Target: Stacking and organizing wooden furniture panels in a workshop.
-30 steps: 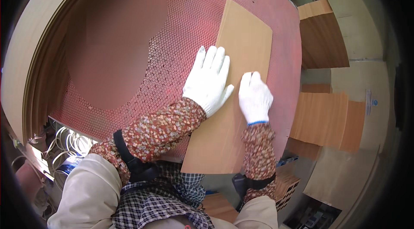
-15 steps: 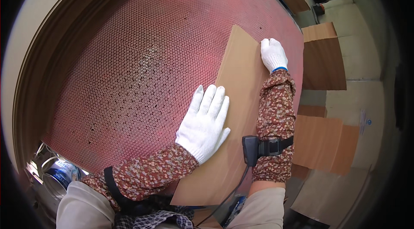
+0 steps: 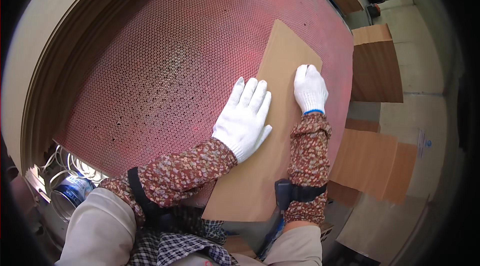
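Note:
A long, thin brown board [image 3: 281,81] lies at a slant on a red perforated mat [image 3: 165,66]. My left hand [image 3: 242,116], in a white knit glove, rests flat over the board's left edge, fingers stretched out and pointing away from me. My right hand [image 3: 310,86], gloved as well, is closed in a fist on the board's far right part. Whatever its fingers hold, if anything, is hidden. Flowered sleeves cover both forearms, and a black strap with a small dark device [image 3: 284,193] sits on the right one.
Tall stacked brown panels [image 3: 37,91] curve along the left side. Brown boards [image 3: 377,63] and more brown sheets [image 3: 365,161] stand to the right, beyond the mat's edge. A blue can [image 3: 72,191] and pale coiled tubing [image 3: 75,163] are at lower left.
My right fist has moved back toward me and left, from the board's right edge onto its face. The board and my left hand have shifted slightly away from me.

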The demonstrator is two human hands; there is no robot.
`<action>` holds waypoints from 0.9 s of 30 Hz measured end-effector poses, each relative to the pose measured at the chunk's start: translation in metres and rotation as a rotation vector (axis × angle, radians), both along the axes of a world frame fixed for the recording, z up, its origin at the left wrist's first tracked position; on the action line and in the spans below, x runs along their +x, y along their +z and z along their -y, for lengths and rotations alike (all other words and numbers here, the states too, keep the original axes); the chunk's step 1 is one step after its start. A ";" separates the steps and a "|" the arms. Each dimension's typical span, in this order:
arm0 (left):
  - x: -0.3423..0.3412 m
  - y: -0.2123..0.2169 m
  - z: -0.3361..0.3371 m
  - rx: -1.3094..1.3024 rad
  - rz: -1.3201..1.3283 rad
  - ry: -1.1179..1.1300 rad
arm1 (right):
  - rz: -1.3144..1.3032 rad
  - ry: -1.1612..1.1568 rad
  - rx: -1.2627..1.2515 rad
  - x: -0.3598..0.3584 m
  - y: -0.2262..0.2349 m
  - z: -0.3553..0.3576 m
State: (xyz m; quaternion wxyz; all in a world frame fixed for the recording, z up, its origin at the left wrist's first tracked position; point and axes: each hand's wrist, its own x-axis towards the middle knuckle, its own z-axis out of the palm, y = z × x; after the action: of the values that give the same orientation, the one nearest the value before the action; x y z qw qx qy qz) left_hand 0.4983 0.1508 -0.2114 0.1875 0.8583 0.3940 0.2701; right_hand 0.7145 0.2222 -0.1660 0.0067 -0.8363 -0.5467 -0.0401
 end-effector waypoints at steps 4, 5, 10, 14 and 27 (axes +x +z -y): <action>-0.004 0.001 0.011 0.089 0.015 0.038 | -0.041 -0.021 -0.014 -0.050 0.006 0.101; -0.004 0.001 0.015 0.088 0.019 0.031 | -0.059 -0.010 0.003 -0.058 0.005 0.131; -0.008 0.008 0.031 0.152 0.031 0.015 | 0.002 0.015 -0.062 -0.116 0.021 0.261; -0.012 0.013 0.033 0.184 0.060 -0.008 | 0.041 0.046 -0.055 -0.150 0.024 0.342; -0.018 -0.008 0.034 0.256 0.092 0.082 | -0.077 -0.041 0.091 -0.219 -0.015 0.465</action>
State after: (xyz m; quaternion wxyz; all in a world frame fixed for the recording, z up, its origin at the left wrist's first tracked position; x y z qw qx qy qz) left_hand 0.4806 0.1164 -0.2194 0.0831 0.8450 0.3822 0.3646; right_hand 0.4951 -0.2428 -0.1809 0.0647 -0.8472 -0.5263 -0.0329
